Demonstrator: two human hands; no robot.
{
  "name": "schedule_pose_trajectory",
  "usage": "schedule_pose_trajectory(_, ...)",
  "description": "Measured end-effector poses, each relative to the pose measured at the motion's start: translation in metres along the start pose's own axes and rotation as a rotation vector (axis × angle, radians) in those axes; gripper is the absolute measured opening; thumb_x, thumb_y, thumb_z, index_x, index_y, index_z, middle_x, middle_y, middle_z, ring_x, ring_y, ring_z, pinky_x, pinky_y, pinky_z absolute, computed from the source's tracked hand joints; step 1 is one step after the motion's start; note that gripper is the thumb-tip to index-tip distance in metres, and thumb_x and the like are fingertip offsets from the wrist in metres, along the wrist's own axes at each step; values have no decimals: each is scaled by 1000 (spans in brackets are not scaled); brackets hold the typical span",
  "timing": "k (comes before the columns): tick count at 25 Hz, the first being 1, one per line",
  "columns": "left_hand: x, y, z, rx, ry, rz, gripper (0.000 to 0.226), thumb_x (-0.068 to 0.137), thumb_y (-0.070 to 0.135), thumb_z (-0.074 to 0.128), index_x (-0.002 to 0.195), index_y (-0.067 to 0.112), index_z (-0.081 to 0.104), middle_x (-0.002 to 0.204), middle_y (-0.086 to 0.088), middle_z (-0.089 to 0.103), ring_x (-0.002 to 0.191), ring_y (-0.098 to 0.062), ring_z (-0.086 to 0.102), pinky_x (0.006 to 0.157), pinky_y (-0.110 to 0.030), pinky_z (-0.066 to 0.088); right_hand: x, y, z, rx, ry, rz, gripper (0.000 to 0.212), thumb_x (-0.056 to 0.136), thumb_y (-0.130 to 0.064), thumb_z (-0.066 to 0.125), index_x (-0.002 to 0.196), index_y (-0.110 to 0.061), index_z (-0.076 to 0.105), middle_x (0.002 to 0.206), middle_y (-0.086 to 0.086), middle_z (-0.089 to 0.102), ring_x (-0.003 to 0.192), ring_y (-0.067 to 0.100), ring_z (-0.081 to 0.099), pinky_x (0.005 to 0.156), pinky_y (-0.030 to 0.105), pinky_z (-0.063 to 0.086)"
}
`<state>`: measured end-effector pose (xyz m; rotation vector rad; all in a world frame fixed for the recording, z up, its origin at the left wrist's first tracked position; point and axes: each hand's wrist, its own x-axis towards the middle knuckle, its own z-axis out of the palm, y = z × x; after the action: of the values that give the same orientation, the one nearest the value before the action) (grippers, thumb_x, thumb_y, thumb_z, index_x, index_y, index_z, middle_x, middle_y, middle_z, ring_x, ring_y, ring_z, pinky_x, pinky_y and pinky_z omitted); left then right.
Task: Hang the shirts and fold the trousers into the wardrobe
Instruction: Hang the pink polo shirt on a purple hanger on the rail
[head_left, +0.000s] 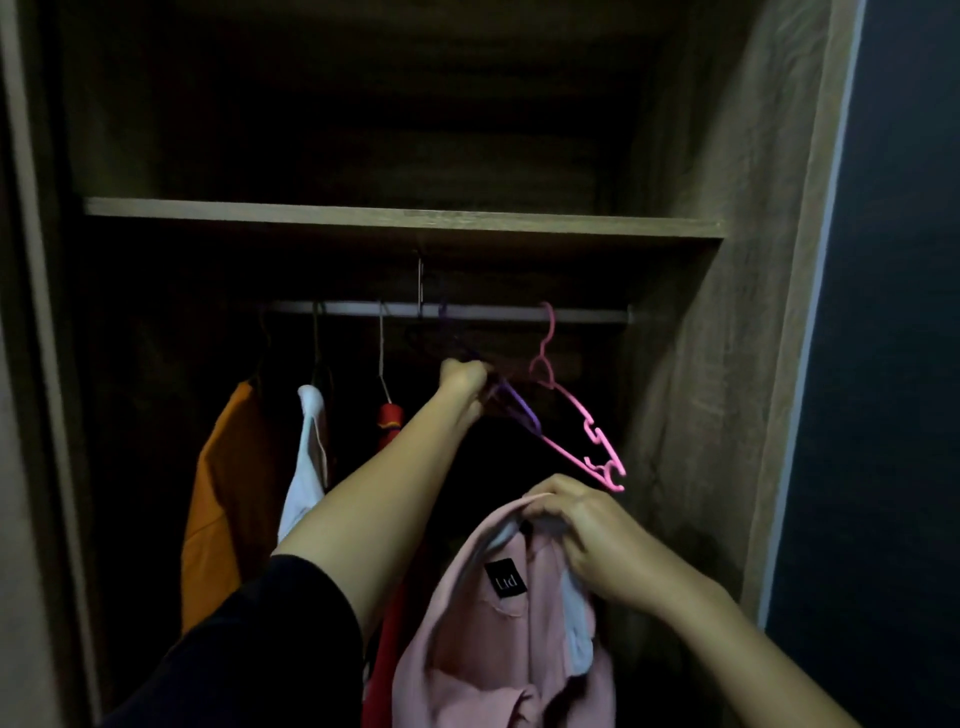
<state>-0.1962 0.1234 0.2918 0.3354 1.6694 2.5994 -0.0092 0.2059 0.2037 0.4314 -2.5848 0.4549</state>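
Inside the dark wardrobe, my left hand (462, 376) reaches up and grips a purple hanger (519, 408) that hooks on the metal rail (467, 312). A pink hanger (576, 421) hangs on the rail just to its right, tilted. Lower down, my right hand (582, 535) pinches the collar of a pink shirt (493, 634) with a black label, holding it up in front of the wardrobe. An orange garment (223, 499), a white one (306, 462) and a red one (389, 421) hang on the rail's left part.
A wooden shelf (405, 221) runs across just above the rail. The wardrobe's right side wall (717, 338) stands close to the pink hanger. A dark door panel (883, 364) fills the far right. Red cloth hangs low beside the pink shirt.
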Motion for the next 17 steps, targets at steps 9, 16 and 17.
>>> schedule_pose_trajectory(9, -84, 6, -91, 334, 34, -30, 25, 89, -3, 33, 78, 11, 50, 60, -2, 51, 22, 0, 37, 31, -7, 22, -12, -37, 6, -59, -81, 27, 49, 70, 5, 38, 110, -4, 65, 115, 9, 56, 109, 22, 56, 96, 24, 41)
schedule_pose_trajectory(16, -186, 21, -211, 488, -93, 92, 6, 93, 19, 54, 88, 16, 57, 49, 3, 42, 34, -8, 37, 38, -15, 27, -15, -87, 32, -48, -176, 10, 47, 70, 9, 48, 114, -4, 63, 119, 9, 53, 113, 20, 53, 93, 12, 32)
schedule_pose_trajectory(17, -198, 24, -232, 552, -102, 155, 7, 91, 21, 57, 86, 17, 56, 52, 1, 45, 37, -7, 42, 40, -17, 35, -19, -93, 35, -43, -210, 4, 47, 70, 6, 55, 115, -6, 61, 120, 6, 51, 112, 17, 52, 93, 11, 32)
